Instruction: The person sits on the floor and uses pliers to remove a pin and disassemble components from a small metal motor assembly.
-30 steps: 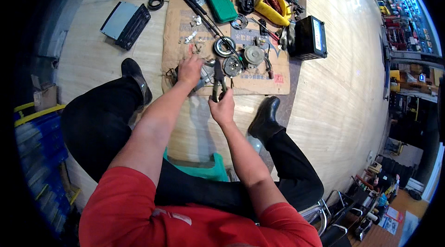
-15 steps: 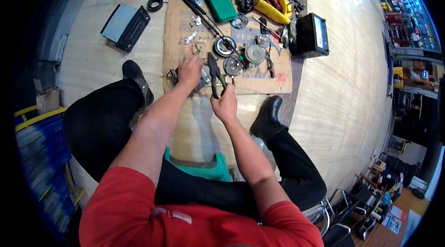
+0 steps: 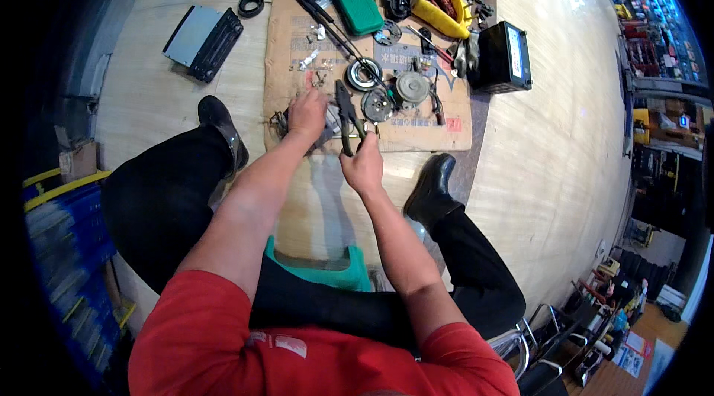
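My right hand point(image 3: 363, 165) is closed round the handles of dark-jawed pliers point(image 3: 343, 104), their jaws pointing away from me. Beside them, my left hand point(image 3: 306, 115) grips a grey metal part point(image 3: 332, 127) low on the cardboard sheet point(image 3: 431, 137). My fingers and palm cover much of that part, so its full shape is hidden. Whether the jaws touch it I cannot tell. Just right of the pliers lie a round dark disc point(image 3: 377, 105), a ring-shaped pulley point(image 3: 364, 74) and a round metal housing point(image 3: 411, 87).
Farther off on the cardboard are a green case point(image 3: 352, 0), a yellow container point(image 3: 440, 9), long black cables point(image 3: 316, 11) and a screwdriver point(image 3: 431, 44). A black battery point(image 3: 503, 58) stands at the right. To the left sit a car stereo point(image 3: 203, 40) and a black ring point(image 3: 251, 4).
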